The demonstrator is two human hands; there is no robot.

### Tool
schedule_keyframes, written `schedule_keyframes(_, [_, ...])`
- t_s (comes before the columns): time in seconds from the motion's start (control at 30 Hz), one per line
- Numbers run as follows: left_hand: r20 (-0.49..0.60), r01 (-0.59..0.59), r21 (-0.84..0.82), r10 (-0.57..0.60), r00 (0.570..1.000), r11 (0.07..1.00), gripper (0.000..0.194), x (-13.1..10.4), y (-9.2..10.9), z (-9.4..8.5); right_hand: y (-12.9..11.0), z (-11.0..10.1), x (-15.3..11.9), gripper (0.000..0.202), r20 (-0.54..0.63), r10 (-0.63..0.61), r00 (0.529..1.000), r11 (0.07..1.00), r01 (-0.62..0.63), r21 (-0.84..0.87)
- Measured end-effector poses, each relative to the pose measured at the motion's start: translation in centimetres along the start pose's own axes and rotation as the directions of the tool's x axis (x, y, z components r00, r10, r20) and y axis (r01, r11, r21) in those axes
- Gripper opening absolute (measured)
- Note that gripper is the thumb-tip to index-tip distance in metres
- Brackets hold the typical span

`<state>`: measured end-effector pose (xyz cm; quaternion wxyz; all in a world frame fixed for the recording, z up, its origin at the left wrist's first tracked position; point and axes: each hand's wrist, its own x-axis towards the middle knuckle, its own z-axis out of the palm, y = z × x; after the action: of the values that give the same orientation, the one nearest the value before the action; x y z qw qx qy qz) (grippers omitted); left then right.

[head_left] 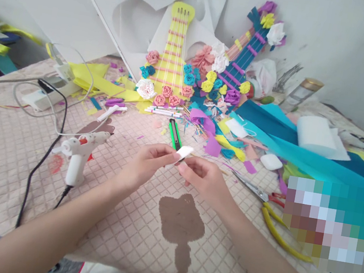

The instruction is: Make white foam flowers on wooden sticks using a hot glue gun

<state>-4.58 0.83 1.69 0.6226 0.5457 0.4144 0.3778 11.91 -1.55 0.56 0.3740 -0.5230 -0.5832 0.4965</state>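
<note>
Between the thumb and fingers of my left hand [149, 163] is a small folded strip of white paper [185, 151], held above the middle of the table. My right hand [205, 177] is close beside it, thumb and fingers pinched together at the strip's lower edge. Whatever is in that pinch is hidden. A green box cutter [174, 134] lies just behind the hands, its near end covered by the white strip. To the left, a white hot glue gun [79, 156] stands on the table with its nozzle pointing right.
A yellow paper guitar [174, 53] and a blue one [243, 60], both with paper flowers, lean at the back. Scissors [256, 191] and yellow-handled pliers [277, 232] lie right. Crepe paper [271, 142], scraps and a white roll [316, 136] are behind them. Cables [52, 147] cross the left side.
</note>
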Motion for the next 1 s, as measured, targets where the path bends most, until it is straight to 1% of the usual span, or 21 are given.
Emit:
schedule_keyframes(0.07, [-0.01,-0.009,0.059,0.009,1.0,0.998,0.019,-0.1,0.3,-0.2,-0.1,0.0,0.0,0.033,0.0,0.02,1.0,1.0,-0.02,-0.017])
schedule_keyframes(0.13, [-0.02,-0.052,0.14,0.055,0.998,0.989,0.019,-0.1,0.6,-0.4,-0.1,0.0,-0.1,0.034,0.011,0.052,0.999,0.998,-0.052,-0.043])
schedule_keyframes(0.2, [-0.005,-0.099,0.188,0.101,0.995,0.977,0.018,0.0,0.8,-0.6,0.0,0.1,0.0,0.035,0.021,0.08,0.997,0.995,-0.078,-0.066])
schedule_keyframes(0.3, [0.026,-0.092,0.175,0.088,0.996,0.98,0.018,0.0,1.0,-0.8,-0.1,0.2,0.0,0.039,0.026,0.085,0.996,0.989,-0.081,-0.125])
schedule_keyframes(0.37, [0.027,-0.079,0.176,0.075,0.997,0.981,0.02,0.0,1.2,-0.9,-0.6,0.0,-0.1,0.044,0.025,0.058,0.998,0.98,-0.052,-0.194])
schedule_keyframes(0.43, [0.018,-0.088,0.221,0.086,0.996,0.971,0.021,0.0,1.4,-1.1,-1.2,-0.9,-0.6,0.045,0.011,0.017,1.0,0.966,-0.014,-0.257])
schedule_keyframes(0.47, [0.01,-0.094,0.26,0.095,0.995,0.961,0.022,0.1,1.5,-1.3,-1.4,-1.6,-1.1,0.044,-0.012,-0.005,1.0,0.957,0.001,-0.291])
schedule_keyframes(0.5, [-0.001,-0.1,0.307,0.105,0.994,0.947,0.023,0.1,1.5,-1.4,-1.6,-2.6,-1.6,0.04,-0.054,-0.017,0.998,0.944,-0.002,-0.329])
schedule_keyframes(0.53, [-0.011,-0.108,0.356,0.12,0.993,0.928,0.024,0.1,1.6,-1.6,-1.5,-3.8,-2.3,0.036,-0.134,-0.023,0.991,0.922,-0.031,-0.385])
schedule_keyframes(0.57, [-0.018,-0.117,0.406,0.135,0.991,0.906,0.025,0.2,1.6,-1.8,-1.3,-5.3,-3.2,0.033,-0.231,-0.04,0.972,0.878,-0.076,-0.472])
schedule_keyframes(0.63, [-0.013,-0.147,0.505,0.177,0.984,0.851,0.027,0.2,1.6,-2.2,-0.1,-8.5,-5.1,0.03,-0.4,-0.061,0.914,0.734,-0.23,-0.639])
schedule_keyframes(0.67, [-0.003,-0.165,0.552,0.2,0.98,0.817,0.028,0.2,1.6,-2.4,0.9,-10.2,-6.1,0.032,-0.447,-0.057,0.893,0.645,-0.309,-0.699])
schedule_keyframes(0.7, [0.01,-0.182,0.595,0.22,0.976,0.783,0.028,0.2,1.7,-2.5,2.0,-11.7,-7.1,0.033,-0.46,-0.046,0.887,0.56,-0.358,-0.747])
schedule_keyframes(0.73, [0.022,-0.196,0.63,0.235,0.972,0.752,0.029,0.2,1.8,-2.6,3.2,-13.1,-8.1,0.033,-0.469,-0.038,0.882,0.48,-0.396,-0.783])
schedule_keyframes(0.77, [0.034,-0.205,0.657,0.243,0.969,0.726,0.029,0.2,1.9,-2.7,4.4,-14.2,-8.9,0.032,-0.43,-0.022,0.902,0.402,-0.386,-0.83])
schedule_keyframes(0.8, [0.043,-0.208,0.676,0.244,0.969,0.707,0.029,0.1,2.0,-2.8,5.5,-15.1,-9.5,0.034,-0.398,-0.032,0.917,0.354,-0.362,-0.862])
schedule_keyframes(0.87, [0.058,-0.211,0.693,0.238,0.969,0.69,0.028,0.1,2.1,-2.9,7.1,-16.1,-10.1,0.038,-0.308,-0.067,0.949,0.294,-0.276,-0.915])
schedule_keyframes(0.93, [0.074,-0.227,0.69,0.245,0.967,0.688,0.028,0.2,2.0,-3.0,7.7,-16.5,-10.1,0.041,-0.283,-0.081,0.956,0.218,-0.26,-0.941])
schedule_keyframes(1.0, [0.09,-0.24,0.675,0.245,0.965,0.698,0.028,0.3,1.7,-3.0,7.3,-16.4,-9.6,0.04,-0.269,-0.047,0.962,0.181,-0.256,-0.95])
